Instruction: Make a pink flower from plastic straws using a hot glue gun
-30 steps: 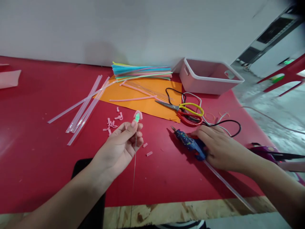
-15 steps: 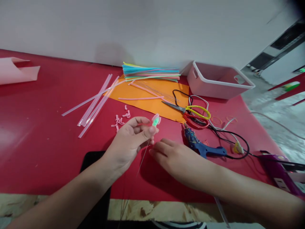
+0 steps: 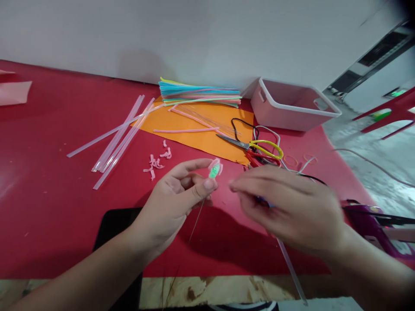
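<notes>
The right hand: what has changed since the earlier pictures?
The right hand let go of the glue gun, crossed toward the left hand, then drew back rightward. The left hand still pinches the wired pink-and-green piece; the scissors stayed put.

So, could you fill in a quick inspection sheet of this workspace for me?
Surface: red table with a bare, wood-patterned front edge.
Job's things: pink-and-green piece, with a thin wire below it.
Clutter: pink snippets; scissors partly on an orange sheet; crossed translucent strips; bundled colourful stems.
Hands: left hand pinches the piece; right hand, blurred, is apart from it, whether holding anything unclear.
Cables: black cord and white cord run by the scissors.
Surroundings: pale wall behind; pink bin at the far right; purple device nearer.
</notes>
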{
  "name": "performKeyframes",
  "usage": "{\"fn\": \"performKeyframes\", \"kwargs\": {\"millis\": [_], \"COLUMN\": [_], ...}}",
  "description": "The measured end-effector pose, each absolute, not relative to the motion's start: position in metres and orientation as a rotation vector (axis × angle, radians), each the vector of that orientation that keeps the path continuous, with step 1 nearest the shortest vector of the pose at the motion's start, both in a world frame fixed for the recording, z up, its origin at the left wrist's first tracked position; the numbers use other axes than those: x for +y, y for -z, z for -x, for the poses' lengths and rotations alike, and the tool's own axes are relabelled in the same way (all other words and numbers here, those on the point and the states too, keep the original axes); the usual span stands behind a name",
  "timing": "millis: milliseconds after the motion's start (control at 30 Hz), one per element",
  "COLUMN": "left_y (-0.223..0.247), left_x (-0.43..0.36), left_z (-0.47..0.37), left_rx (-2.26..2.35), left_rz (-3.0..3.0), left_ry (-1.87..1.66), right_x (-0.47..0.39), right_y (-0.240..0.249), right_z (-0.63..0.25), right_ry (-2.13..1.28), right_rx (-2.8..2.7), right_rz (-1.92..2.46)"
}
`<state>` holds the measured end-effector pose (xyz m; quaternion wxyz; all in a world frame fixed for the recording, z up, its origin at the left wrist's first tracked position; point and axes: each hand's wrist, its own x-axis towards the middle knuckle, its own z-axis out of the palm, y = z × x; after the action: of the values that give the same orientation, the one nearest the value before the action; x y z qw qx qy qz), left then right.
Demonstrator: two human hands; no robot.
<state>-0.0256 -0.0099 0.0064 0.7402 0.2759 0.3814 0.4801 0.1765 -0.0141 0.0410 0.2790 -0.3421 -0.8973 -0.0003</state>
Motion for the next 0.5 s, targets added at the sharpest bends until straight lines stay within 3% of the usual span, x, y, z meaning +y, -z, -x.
{"fn": "performKeyframes", "kwargs": {"millis": [100,267,500], "left_y": [-0.006,-0.006,-0.008], "left_x": [-0.011,-0.013,-0.014], "left_z": [0.025,0.024,0.024], "left_rx": [0.872,0.895,0.939], "left_rz": [-0.647,-0.724,-0.862], "left_ry": [-1.054,-1.043,-1.05], "right_x": [-0.01,-0.01,-0.003], "right_y": [-0.056,-0.054,-0.048], "right_z": [-0.181,-0.174,-0.17], "right_ry": [0.018,-0.367,-0.538], "right_rx": [-2.189,-1.944,-1.996], "right_rz": [0.96,1.014,1.05]}}
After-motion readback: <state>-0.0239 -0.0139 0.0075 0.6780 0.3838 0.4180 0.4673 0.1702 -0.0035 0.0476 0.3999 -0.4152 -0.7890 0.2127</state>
